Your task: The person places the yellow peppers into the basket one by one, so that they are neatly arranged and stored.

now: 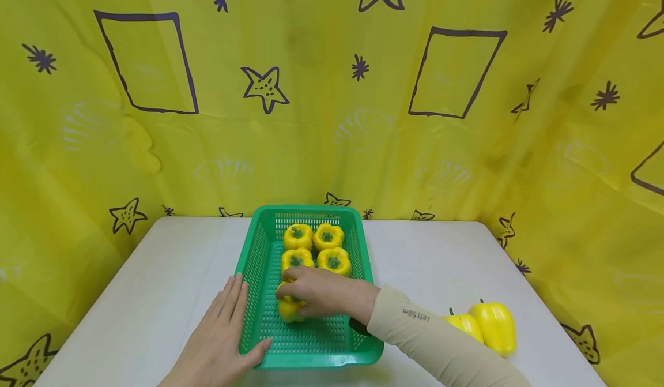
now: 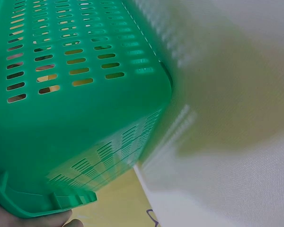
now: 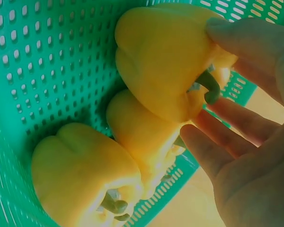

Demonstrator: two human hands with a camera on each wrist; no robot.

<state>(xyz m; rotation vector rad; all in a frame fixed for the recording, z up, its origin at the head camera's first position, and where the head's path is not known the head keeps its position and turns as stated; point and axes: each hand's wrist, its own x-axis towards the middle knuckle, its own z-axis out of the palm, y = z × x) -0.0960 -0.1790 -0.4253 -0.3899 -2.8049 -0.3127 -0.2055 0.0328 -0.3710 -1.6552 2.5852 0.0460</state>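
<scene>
A green plastic basket (image 1: 311,361) with perforated walls stands on the table, holding several yellow bell peppers with green stems. My right hand (image 1: 327,292) reaches over its right side and holds one yellow bell pepper (image 1: 290,311) near the front, partly hidden by the fingers. From the right wrist, thumb and fingers spread around the stem end of this bell pepper (image 3: 156,56). Two more peppers (image 3: 85,175) lie beside it there. Along the basket's left wall lies my left hand (image 1: 218,332), fingers straight, thumb at the front rim. The left wrist view shows mainly the basket's outer wall (image 2: 94,109).
Two yellow bell peppers (image 1: 495,326) sit on the white table (image 1: 181,271) to the right, one partly behind my right sleeve (image 1: 430,329). A yellow patterned curtain (image 1: 311,145) hangs behind and at both sides of the table.
</scene>
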